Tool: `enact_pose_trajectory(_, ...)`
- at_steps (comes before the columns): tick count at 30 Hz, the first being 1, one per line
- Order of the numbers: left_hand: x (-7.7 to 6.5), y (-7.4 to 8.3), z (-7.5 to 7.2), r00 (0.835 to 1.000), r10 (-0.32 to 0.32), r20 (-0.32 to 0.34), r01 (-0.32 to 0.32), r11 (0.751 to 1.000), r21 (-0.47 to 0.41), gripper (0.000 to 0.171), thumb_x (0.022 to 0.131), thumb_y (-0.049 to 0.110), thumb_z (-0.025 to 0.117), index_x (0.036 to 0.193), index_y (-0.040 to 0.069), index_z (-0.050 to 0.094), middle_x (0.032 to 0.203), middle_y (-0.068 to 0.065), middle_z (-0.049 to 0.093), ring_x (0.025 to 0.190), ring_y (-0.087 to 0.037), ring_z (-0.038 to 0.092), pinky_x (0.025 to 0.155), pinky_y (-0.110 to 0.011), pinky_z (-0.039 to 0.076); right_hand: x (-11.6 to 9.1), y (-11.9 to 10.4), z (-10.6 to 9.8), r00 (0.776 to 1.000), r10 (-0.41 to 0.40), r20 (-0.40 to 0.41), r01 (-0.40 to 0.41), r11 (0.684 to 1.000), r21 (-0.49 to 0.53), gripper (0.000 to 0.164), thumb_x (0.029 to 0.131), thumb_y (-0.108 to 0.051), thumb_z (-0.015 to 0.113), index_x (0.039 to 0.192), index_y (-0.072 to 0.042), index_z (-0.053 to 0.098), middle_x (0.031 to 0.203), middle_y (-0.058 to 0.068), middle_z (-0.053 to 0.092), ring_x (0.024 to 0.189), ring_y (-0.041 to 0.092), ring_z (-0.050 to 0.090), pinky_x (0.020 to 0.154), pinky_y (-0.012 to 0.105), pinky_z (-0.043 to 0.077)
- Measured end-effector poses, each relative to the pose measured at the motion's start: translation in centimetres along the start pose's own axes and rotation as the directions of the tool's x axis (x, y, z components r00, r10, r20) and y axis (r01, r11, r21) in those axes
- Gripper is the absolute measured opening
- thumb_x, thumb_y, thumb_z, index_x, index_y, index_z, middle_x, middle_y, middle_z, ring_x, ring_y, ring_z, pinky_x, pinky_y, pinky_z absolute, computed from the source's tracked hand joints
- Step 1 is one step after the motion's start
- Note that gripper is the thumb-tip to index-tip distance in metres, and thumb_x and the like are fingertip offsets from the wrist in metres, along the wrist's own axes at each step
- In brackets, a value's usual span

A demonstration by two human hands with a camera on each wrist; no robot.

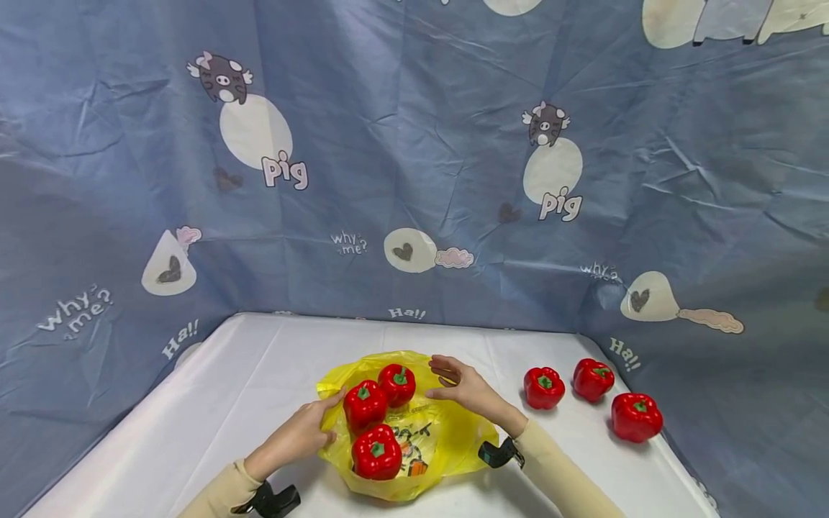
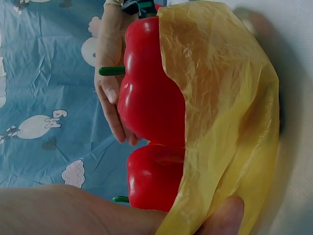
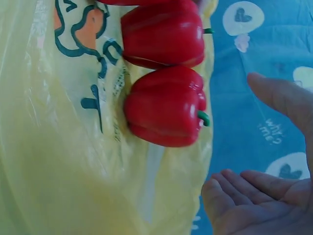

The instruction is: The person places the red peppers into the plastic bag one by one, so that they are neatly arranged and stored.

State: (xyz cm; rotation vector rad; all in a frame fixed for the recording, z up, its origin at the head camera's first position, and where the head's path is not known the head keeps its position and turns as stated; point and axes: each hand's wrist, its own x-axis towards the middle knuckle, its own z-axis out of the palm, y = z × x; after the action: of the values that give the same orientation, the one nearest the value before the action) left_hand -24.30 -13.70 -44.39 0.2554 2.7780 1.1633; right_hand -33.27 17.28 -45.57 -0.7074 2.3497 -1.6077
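**Yellow bag w/ 3 red peppers inside, 3 more out on R**

Biggest: blue backdrop, pig & "why me?" prints, hung behind & at both sides. White table in front of it. Bag sits mid-table, mouth spread wide, cartoon print showing inside.

Beige sleeves on both arms. L hand at bag's L rim, pinching the plastic, finger inside next to a pepper; thumb is prob. on the outer side, but L wrist view is dim & cuts the hand off. R hand over bag's far R rim, fingers extended, thumb well apart, a wide gap betw. them.

Bagged peppers grouped close on bag's L side: one at back, one mid, one in front. Loose peppers stand nr table's R edge, gaps betw. them, well apart from bag.

Smaller: black wrist units, one per arm. Smallest: green stems on peppers.
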Motion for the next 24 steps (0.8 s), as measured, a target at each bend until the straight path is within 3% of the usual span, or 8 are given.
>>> enact_pose_trajectory(8, 0.0, 0.0, 0.0, 1.0, 0.0, -0.005, 0.0, 1.0, 0.005, 0.071, 0.077, -0.009, 0.066, 0.144, 0.001, 0.043, 0.144, -0.027, 0.044, 0.067, -0.02, 0.043, 0.051, -0.025, 0.037, -1.4, -0.8, -1.3, 1.0, 0.019, 0.017, -0.02, 0.999, 0.04, 0.073, 0.085, -0.017, 0.073, 0.146, -0.006, 0.036, 0.15, 0.019, 0.04, 0.139, 0.033, 0.038, 0.112, 0.045, 0.031)
enact_pose_trajectory(15, -0.1, -0.1, 0.0, 1.0, -0.003, -0.013, 0.003, 1.0, 0.01, 0.071, 0.077, -0.008, 0.067, 0.143, 0.0, 0.043, 0.144, -0.027, 0.045, 0.068, -0.02, 0.044, 0.053, -0.026, 0.038, -2.7, -1.5, -2.1, 0.999, 0.02, 0.037, -0.022, 0.998, 0.062, 0.076, 0.083, -0.026, 0.075, 0.146, -0.01, 0.036, 0.151, 0.018, 0.038, 0.139, 0.032, 0.037, 0.112, 0.045, 0.031)
enact_pose_trajectory(24, -0.1, -0.3, 0.0, 1.0, 0.0, -0.022, 0.0, 1.0, 0.002, 0.07, 0.076, -0.008, 0.067, 0.142, -0.002, 0.044, 0.143, -0.028, 0.045, 0.066, -0.02, 0.043, 0.052, -0.026, 0.038, -4.8, -2.0, -3.8, 1.0, 0.006, 0.031, -0.009, 0.996, 0.094, 0.073, 0.085, -0.015, 0.072, 0.147, -0.008, 0.034, 0.151, 0.012, 0.039, 0.142, 0.033, 0.033, 0.112, 0.047, 0.029)
